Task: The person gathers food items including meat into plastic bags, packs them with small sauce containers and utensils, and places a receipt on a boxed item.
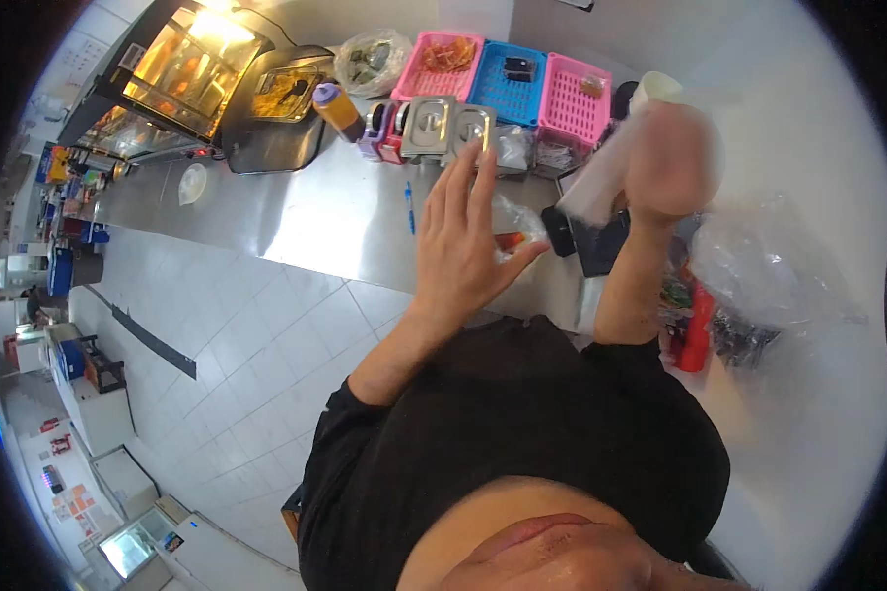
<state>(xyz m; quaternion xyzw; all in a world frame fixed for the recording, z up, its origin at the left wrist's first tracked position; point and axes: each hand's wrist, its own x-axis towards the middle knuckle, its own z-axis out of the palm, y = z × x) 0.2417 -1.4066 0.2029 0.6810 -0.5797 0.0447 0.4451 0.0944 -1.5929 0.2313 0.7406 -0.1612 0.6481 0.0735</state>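
Note:
My left hand (462,229) is held over the steel counter with its fingers extended and nothing in it. Just beyond its thumb lies a clear plastic bag (521,214) with something orange-red inside, partly hidden by the hand. My right hand (673,159) is raised at the right and blurred by motion. A whitish, translucent sheet or bag (599,177) hangs from it; its exact kind is too blurred to tell. Below that lie a black tablet-like device (605,247) and a smaller black object (559,230). A blue pen (410,207) rests left of my left hand.
Steel containers with lids (429,124), pink (576,111) and blue baskets (506,92) line the back of the steel counter (369,221). A sauce bottle (338,111), a food tray (288,92) and a lit display warmer (185,74) stand leftward. Plastic bags (761,258) hang at right.

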